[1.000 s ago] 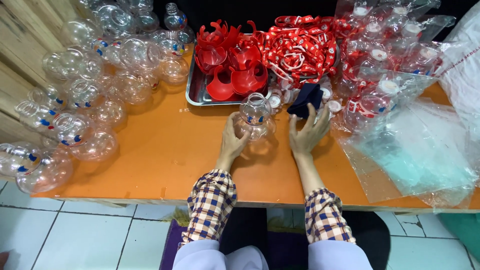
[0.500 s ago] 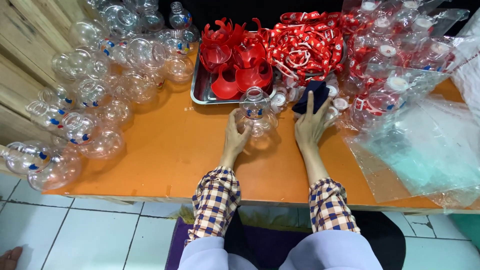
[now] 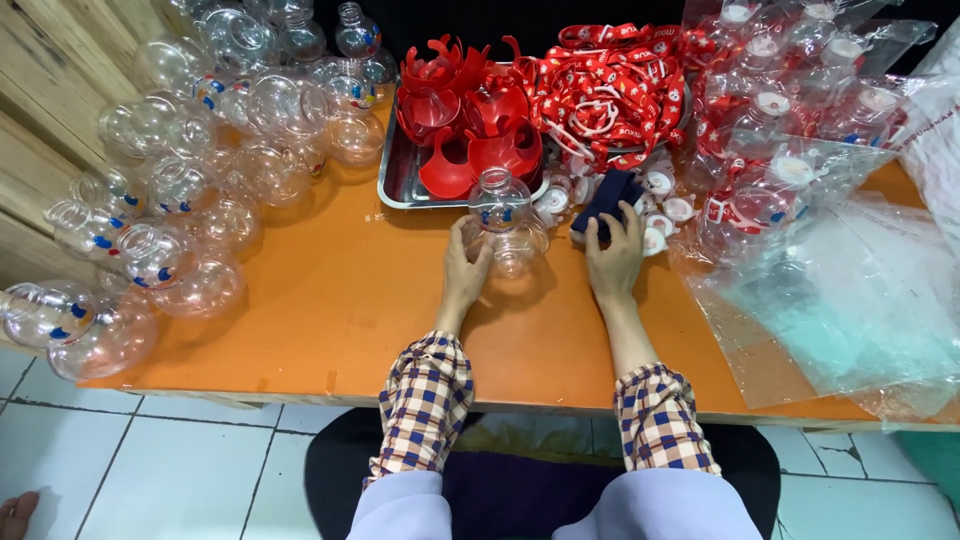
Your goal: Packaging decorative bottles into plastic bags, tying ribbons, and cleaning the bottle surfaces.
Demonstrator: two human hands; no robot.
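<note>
On the orange table [image 3: 330, 300], my left hand [image 3: 466, 270] cups the clear bottle [image 3: 503, 222]: light, slick, thin-walled, I judge; grip its round belly. Right hand [image 3: 615, 258] lies spread on a dark cloth [image 3: 606, 195].

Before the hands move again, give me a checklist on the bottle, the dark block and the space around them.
1. Left hand touches the round clear bottle: ok.
2. Bottle upright on the orange table: ok.
3. Bottle capped: not ok, neck open.
4. Right hand rests on the dark blue block: ok.
5. White caps close to the right hand: ok.
6. Grip firmness on the block: cannot tell.
</note>
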